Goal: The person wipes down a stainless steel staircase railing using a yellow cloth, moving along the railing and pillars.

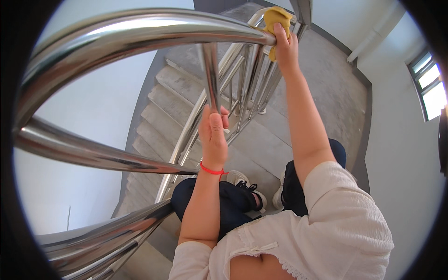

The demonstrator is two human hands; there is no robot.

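Note:
My right hand (pixel 287 52) presses a yellow cloth (pixel 277 19) around the far end of a shiny stainless steel handrail (pixel 140 29). Part of the cloth hangs below the rail, and the palm side of the hand is hidden. Lower and to the left, my left hand (pixel 214 136) is wrapped around an upright metal post (pixel 211 77) that joins the handrail from beneath. A red cord bracelet (pixel 212 170) circles the left wrist.
Concrete stairs (pixel 164 108) run down on the left beyond the railing balusters (pixel 250 84). A grey landing (pixel 325 80) lies at the upper right. A lower metal rail (pixel 101 154) crosses at left. White walls, a drainpipe (pixel 364 45) and a window (pixel 428 84) stand right.

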